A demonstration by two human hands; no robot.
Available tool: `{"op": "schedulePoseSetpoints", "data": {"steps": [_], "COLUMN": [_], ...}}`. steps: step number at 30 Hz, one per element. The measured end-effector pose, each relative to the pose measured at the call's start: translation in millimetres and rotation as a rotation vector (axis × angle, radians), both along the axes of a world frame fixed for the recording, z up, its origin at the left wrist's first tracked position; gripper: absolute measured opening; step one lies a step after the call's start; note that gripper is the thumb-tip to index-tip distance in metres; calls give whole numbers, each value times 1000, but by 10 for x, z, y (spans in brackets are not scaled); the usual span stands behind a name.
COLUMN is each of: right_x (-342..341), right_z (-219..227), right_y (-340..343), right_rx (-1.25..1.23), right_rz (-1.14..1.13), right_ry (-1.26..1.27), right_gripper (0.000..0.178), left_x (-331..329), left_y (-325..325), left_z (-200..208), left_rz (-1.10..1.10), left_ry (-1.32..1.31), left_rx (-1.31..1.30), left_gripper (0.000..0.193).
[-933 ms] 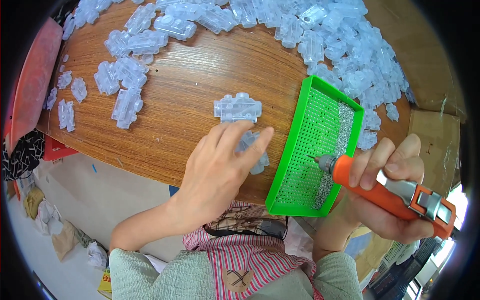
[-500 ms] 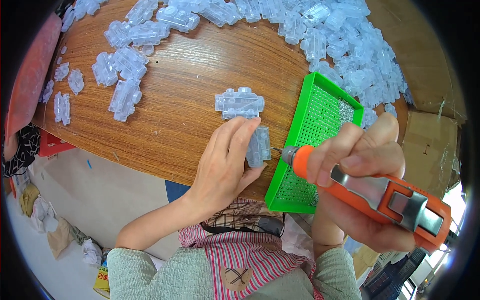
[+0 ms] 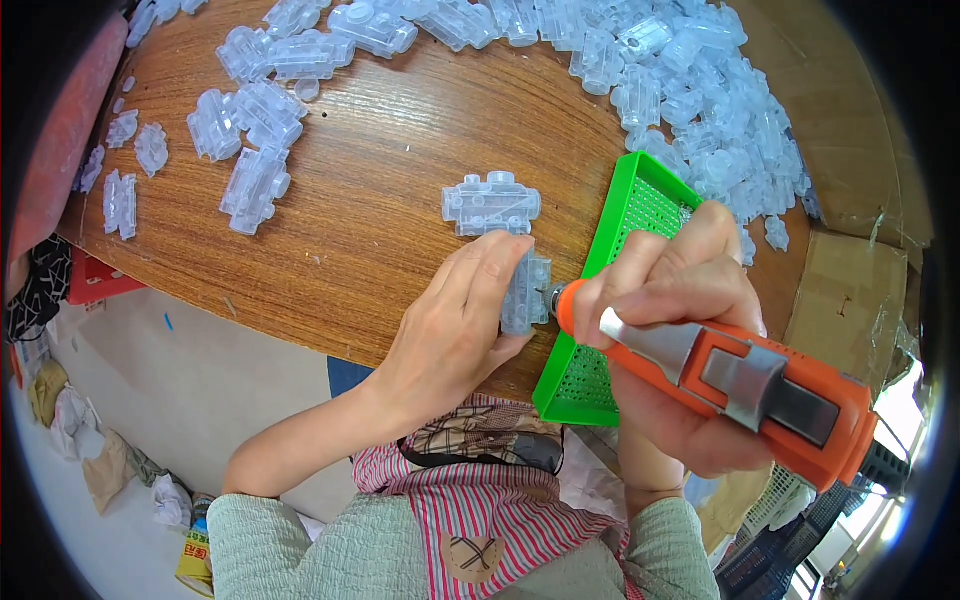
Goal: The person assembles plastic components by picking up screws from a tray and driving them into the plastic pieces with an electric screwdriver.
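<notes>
My left hand (image 3: 445,330) is closed round a clear plastic housing (image 3: 522,290), pressing it to the table near the front edge. In my right hand (image 3: 680,330) is an orange electric screwdriver (image 3: 800,420) with a metal lever along its body. Its nose meets the right side of the housing, and the bit's tip is hard to make out there. Just beyond my left fingers lies a second clear housing (image 3: 490,206). Under my right hand sits a green perforated tray (image 3: 612,225); small metal screws (image 3: 686,214) show at its far end, partly hidden.
A large heap of clear plastic housings (image 3: 715,120) covers the far right of the brown table (image 3: 370,190). More housings (image 3: 258,185) lie along the left and far side, with small plastic pieces (image 3: 120,205) at the left edge. Cardboard (image 3: 850,300) stands at the right.
My right hand has brought the screwdriver leftward, and its nose now reaches the housing; the gap with the bit showing has closed. The view has shifted slightly. My left hand keeps its hold.
</notes>
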State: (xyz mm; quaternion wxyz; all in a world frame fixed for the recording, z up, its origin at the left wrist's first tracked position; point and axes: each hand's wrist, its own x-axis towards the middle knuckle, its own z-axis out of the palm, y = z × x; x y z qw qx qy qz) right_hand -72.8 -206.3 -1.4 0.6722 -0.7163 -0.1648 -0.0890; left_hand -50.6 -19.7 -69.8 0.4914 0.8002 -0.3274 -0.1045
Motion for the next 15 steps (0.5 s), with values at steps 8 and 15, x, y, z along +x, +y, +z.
{"op": "schedulePoseSetpoints", "data": {"steps": [8, 15], "right_x": [-21, 28], "right_z": [93, 228], "right_y": [272, 61], "right_rx": [66, 119], "right_rz": [-187, -123], "right_ry": [154, -37], "right_gripper": [45, 71], "left_x": [66, 197], "left_y": [32, 132], "left_z": [44, 322], "left_rz": [-31, -63], "left_ry": [-28, -157], "left_rx": [22, 241], "left_gripper": [76, 77]}}
